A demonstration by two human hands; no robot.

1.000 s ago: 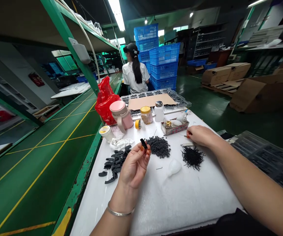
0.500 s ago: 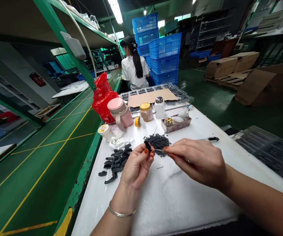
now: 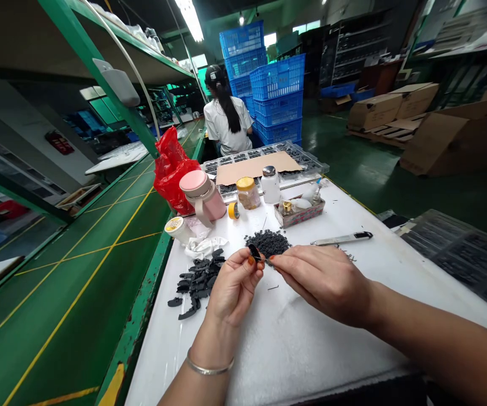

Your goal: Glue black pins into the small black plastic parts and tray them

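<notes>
Now the right hand [image 3: 326, 279] pinches a thin piece [image 3: 267, 260] closer to the left hand's [image 3: 235, 282] gripped black part [image 3: 254, 253].

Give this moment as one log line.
left hand: pinching black plastic part; right hand: fingertips pinched beside it, contents unclear; utility knife: on table

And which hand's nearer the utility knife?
Right. The right hand is just this side of the utility knife; the left hand is farther off to its left, pinching a black part.
</notes>
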